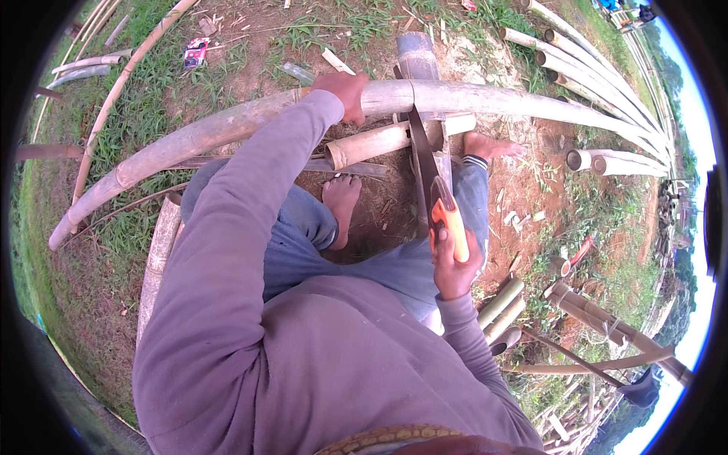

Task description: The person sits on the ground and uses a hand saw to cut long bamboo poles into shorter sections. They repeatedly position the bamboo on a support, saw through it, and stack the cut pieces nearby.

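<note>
A long, thick bamboo pole (462, 97) lies crosswise before me, bowed by the lens. My left hand (345, 95) is closed over it, left of a thin dark line across its surface. My right hand (457, 260) grips the orange handle of a handsaw (426, 155). The saw's dark blade points away from me, its far end against the pole's near side at that line. How deep the blade sits in the bamboo I cannot tell. Beneath the pole, a short bamboo piece (371, 144) rests across a thicker bamboo support (418, 54).
My bare feet (341, 203) rest on the dirt on either side of the support. Several bamboo poles (580, 57) lie at the far right, and cut bamboo lengths (500, 307) sit by my right elbow. A red packet (196, 53) lies in the grass at the far left.
</note>
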The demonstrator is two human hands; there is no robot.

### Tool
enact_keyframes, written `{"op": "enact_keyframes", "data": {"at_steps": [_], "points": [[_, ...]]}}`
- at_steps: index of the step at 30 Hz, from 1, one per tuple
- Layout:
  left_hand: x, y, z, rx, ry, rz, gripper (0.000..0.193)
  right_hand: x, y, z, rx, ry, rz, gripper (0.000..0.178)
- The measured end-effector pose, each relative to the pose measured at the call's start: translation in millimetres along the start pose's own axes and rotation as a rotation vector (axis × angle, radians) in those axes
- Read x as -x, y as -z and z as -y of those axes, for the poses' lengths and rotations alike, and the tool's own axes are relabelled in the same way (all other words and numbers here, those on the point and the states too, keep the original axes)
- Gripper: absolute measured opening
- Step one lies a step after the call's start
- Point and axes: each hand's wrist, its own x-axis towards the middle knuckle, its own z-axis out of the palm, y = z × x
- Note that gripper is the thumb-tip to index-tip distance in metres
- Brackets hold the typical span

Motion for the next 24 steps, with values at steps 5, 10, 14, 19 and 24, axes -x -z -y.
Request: {"op": "enact_keyframes", "data": {"at_steps": [5, 10, 14, 19, 24], "points": [[1.0, 4.8, -17.5, 0.002, -0.041, -0.041, 0.074, -175.2, -82.6, -12.1, 0.099, 0.071, -0.001, 0.031], [4.6, -1.4, 4.3, 0.014, -0.006, -0.039, 0.074, -14.9, 0.5, 13.1, -0.052, -0.118, 0.054, 0.018], [0.9, -1.5, 1.4, 0.018, -0.011, -0.033, 0.075, 0.7, 2.4, -9.8, 0.031, 0.001, 0.000, 0.018], [-4.6, 3.2, -17.8, 0.021, -0.046, -0.031, 0.075, -182.1, -91.3, -34.1, 0.042, 0.027, -0.018, 0.029], [4.2, -6.5, 8.2, 0.030, -0.015, -0.057, 0.077, -9.8, 2.5, -0.6, -0.019, -0.087, 0.055, 0.016]]}}
